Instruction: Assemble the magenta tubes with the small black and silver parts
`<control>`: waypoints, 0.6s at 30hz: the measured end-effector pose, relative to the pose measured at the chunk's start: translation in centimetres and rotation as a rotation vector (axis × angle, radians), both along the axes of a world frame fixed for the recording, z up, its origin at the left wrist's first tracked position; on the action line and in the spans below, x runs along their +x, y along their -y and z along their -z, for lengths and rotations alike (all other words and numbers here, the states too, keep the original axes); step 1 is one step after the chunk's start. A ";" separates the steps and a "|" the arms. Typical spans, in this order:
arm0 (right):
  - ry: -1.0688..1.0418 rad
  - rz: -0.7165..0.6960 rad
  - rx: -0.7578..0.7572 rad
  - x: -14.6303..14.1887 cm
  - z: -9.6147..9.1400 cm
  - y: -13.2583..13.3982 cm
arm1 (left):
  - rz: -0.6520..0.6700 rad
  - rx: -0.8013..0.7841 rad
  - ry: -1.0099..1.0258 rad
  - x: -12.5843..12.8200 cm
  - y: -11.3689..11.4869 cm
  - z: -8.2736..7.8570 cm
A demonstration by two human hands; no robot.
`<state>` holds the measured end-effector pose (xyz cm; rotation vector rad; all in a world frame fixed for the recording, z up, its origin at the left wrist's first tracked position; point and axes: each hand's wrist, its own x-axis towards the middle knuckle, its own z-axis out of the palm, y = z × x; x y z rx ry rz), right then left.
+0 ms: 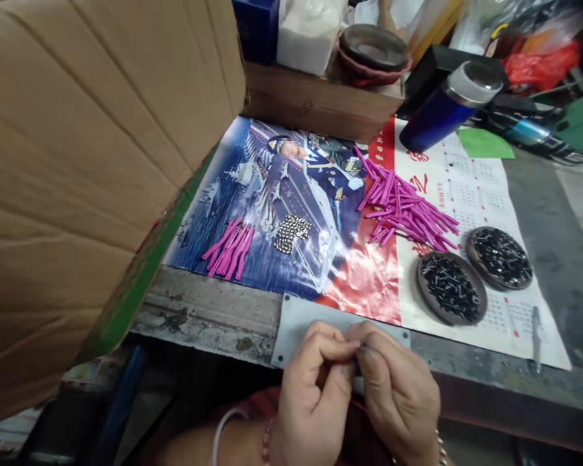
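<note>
Both hands meet in front of me over the bench edge, fingertips pressed together. My left hand (315,395) is closed in a pinch, and my right hand (399,391) pinches against it. Whatever they hold is hidden between the fingers. Under them lies a pale metal plate (294,323) with holes at its corners. Beyond the plate is a cluster of small shiny metal pieces (291,233). A short row of pink handle-like strips (230,249) lies to the left, and a larger loose pile of slim pink pieces (403,204) lies to the right.
Two round dishes, a nearer one (451,288) and a farther one (499,257), hold dark screw-like parts. A calendar poster (374,285) covers the bench. A big cardboard sheet (102,142) blocks the left. Behind are a wooden box (315,100) and a blue flask (432,116); a pen (536,336) lies right.
</note>
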<state>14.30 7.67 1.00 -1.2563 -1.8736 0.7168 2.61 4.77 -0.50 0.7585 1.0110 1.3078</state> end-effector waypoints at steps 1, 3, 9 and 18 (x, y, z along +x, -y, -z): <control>0.007 -0.008 0.003 -0.3 -0.1 -0.3 | -0.011 0.001 0.004 -0.3 -0.2 0.0; 0.026 -0.001 0.021 -1.0 -0.4 -1.1 | -0.050 0.003 0.010 -0.8 -0.7 -0.1; 0.145 -0.023 0.134 -2.2 -1.2 -2.7 | -0.147 0.019 0.002 -2.2 -2.6 -0.8; -0.099 0.018 0.053 -3.5 -1.8 -2.5 | -0.187 0.058 -0.045 -2.8 -2.8 -1.7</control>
